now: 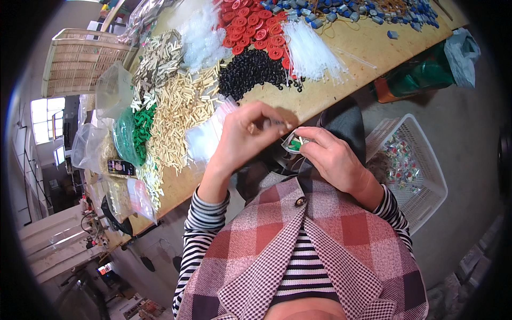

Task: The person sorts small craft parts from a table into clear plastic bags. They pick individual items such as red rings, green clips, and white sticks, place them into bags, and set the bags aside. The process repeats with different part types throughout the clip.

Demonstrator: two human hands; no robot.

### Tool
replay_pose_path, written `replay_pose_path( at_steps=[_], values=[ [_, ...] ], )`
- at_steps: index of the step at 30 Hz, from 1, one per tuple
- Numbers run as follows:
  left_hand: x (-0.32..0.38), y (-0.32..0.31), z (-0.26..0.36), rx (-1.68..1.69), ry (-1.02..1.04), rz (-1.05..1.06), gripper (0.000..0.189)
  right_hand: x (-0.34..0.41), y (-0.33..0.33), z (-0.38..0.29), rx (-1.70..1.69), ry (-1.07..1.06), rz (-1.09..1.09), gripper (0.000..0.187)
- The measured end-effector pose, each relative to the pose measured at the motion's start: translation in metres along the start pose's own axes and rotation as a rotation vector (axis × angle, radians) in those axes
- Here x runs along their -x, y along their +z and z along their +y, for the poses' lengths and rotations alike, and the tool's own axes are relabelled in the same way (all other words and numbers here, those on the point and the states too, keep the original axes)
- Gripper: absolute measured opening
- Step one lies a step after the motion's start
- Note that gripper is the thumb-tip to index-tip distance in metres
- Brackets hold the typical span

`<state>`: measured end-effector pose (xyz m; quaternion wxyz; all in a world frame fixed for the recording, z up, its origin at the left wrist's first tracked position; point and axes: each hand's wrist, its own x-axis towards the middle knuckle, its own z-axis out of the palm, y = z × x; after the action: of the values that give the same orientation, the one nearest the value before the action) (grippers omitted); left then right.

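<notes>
My right hand [336, 158] pinches the rim of a small clear plastic bag [285, 145] just off the table's front edge. Inside it lie green plastic pieces [295, 145] and a pale short rod. My left hand [252, 130] is raised beside the bag's mouth, with curled fingers closed on small parts, blurred and partly hidden by the fingers. Under that hand, flat clear zip bags [206, 138] lie stacked on the table. Nearby are heaps of cream short rods [176, 120] and black rings [250, 72].
Across the table [316, 96] lie red plastic wheels [252, 20], white cable ties [314, 52], small motors [354, 16], drilled strips [160, 56] and green pieces [144, 130]. A phone [121, 167] rests at left. A white basket [430, 192] of filled bags stands on the floor at right.
</notes>
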<state>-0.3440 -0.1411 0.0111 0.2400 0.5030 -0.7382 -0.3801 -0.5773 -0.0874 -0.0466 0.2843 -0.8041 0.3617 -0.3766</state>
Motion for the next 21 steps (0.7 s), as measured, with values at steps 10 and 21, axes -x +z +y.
replay_pose_path(
  at_steps=[10, 21],
  values=[
    [0.048, 0.005, -0.03, 0.494, -0.053, -0.029, 0.027, -0.021, 0.007, -0.015, -0.121, 0.008, 0.003, 0.012],
    [0.066, 0.021, -0.055, 0.614, 0.027, 0.119, 0.011, -0.035, 0.013, -0.026, -0.17, 0.103, -0.126, 0.007]
  ],
)
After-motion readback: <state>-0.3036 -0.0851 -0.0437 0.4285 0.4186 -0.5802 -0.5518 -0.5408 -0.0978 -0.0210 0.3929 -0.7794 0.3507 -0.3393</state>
